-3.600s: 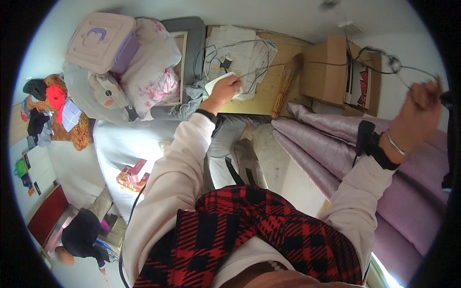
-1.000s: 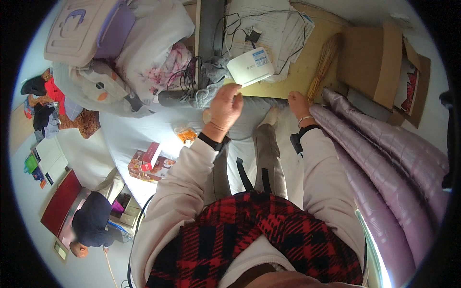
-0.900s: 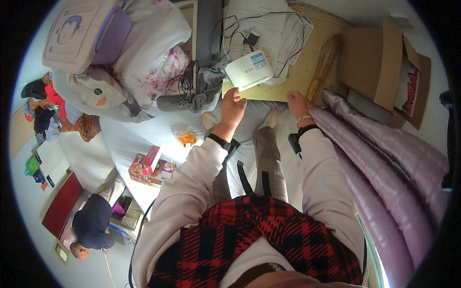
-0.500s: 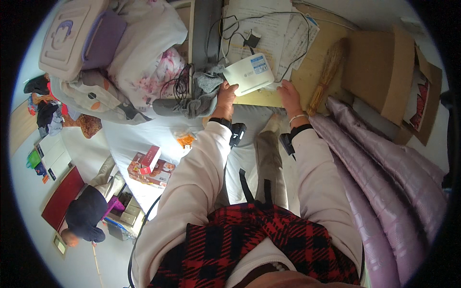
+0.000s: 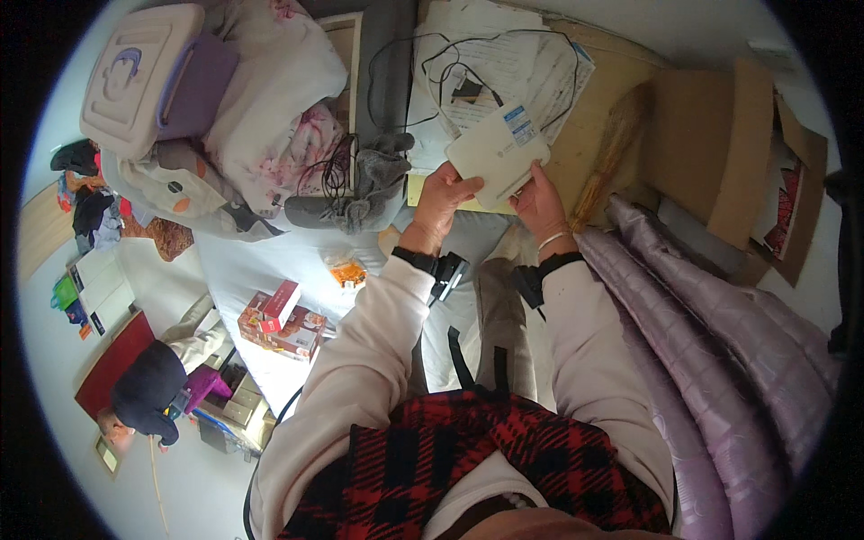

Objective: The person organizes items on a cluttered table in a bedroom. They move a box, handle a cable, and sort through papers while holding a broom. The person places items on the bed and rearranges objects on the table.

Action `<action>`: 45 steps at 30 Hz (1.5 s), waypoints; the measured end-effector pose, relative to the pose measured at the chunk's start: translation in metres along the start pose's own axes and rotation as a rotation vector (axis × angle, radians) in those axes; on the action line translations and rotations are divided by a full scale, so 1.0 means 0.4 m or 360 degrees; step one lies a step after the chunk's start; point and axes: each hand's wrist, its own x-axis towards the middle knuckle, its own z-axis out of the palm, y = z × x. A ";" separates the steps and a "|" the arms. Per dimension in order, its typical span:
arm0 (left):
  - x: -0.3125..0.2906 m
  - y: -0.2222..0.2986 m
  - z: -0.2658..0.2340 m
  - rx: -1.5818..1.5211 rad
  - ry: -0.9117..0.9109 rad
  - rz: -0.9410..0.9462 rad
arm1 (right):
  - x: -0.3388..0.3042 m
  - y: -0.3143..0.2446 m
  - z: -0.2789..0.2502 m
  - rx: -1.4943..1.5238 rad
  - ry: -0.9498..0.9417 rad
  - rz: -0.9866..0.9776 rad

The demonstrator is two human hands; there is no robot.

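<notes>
Between my hands is a flat white router (image 5: 498,160) with a blue and white label near its far edge. My left hand (image 5: 439,202) grips its near left corner, thumb lying on top. On the near right corner, my right hand (image 5: 542,200) is closed around the edge; some of its fingers are hidden beneath. Dark cables (image 5: 490,36) run from the router's far side and loop over the papers. A small black adapter (image 5: 467,89) lies on those papers (image 5: 517,58) behind the router.
A grey cloth (image 5: 382,166) and a coiled black cable (image 5: 337,171) lie left of the router. To the right are a dried-straw bundle (image 5: 612,157), an open cardboard box (image 5: 688,144) and rolled purple quilting (image 5: 693,333). Another person (image 5: 157,387) is at lower left, beside small red boxes (image 5: 281,306).
The router has moved right and turned, its far end now pointing more to the right. My right hand, previously beside it, now holds its right edge. The other person has shifted slightly.
</notes>
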 end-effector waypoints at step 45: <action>-0.039 0.090 0.067 -0.0416 -0.0104 -0.0079 | -0.345 -0.353 0.065 -0.0484 0.0051 -0.0863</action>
